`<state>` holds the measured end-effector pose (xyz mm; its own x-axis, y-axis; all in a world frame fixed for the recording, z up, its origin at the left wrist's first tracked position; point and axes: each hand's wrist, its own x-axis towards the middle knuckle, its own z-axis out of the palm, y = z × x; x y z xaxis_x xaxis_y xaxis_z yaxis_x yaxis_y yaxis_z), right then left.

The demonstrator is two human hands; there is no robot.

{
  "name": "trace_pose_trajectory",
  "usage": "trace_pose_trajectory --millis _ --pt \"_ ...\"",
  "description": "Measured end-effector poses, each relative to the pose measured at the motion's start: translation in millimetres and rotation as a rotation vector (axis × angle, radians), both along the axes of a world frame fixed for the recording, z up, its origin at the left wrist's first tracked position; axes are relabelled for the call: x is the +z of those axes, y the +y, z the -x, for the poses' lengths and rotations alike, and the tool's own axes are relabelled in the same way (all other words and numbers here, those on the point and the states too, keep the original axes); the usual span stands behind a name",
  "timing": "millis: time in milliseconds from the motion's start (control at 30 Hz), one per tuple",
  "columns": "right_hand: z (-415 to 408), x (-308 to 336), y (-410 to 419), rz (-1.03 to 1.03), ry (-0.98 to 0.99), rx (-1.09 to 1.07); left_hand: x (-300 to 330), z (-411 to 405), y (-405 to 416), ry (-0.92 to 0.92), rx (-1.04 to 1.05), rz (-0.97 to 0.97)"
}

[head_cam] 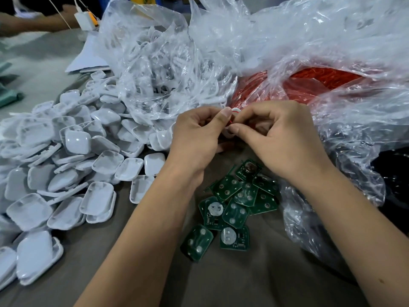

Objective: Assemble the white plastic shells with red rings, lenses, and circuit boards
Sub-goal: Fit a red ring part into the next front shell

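Note:
Both hands meet above the table's middle, fingers curled round one small white plastic shell [230, 134] with a thin red ring [235, 111] showing at its top. My left hand [197, 136] pinches it from the left with the thumb up. My right hand [278, 138] pinches it from the right. Most of the shell is hidden between the fingers. A heap of white shells [73, 156] lies to the left. Several green circuit boards [234, 204] lie below my hands. Red rings [314, 83] fill a clear bag behind my right hand.
Clear plastic bags [159, 69] of white parts are piled at the back and spill down the right side [345, 173]. Another person's arm [33, 23] rests at the far left, near a white box [85, 19]. Grey cloth [221, 280] covers the near table.

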<state>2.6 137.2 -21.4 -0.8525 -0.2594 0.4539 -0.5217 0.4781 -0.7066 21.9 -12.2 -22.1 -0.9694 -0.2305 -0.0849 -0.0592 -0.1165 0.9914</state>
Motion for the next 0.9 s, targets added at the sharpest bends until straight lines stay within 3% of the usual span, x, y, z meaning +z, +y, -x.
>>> trace_pose_trajectory --millis 133,533,900 --pt "1.2 -0.5 -0.6 0.043 0.059 -0.066 -0.9 0.4 1.0 -0.002 0.044 -0.039" --pt "13.0 -8.0 5.0 0.201 -0.210 -0.110 0.0 -1.7 0.8 0.009 -0.057 0.026" --pt "12.0 -4.3 4.8 0.256 -0.252 -0.070 0.9 -1.0 -3.5 -0.060 -0.115 -0.153"
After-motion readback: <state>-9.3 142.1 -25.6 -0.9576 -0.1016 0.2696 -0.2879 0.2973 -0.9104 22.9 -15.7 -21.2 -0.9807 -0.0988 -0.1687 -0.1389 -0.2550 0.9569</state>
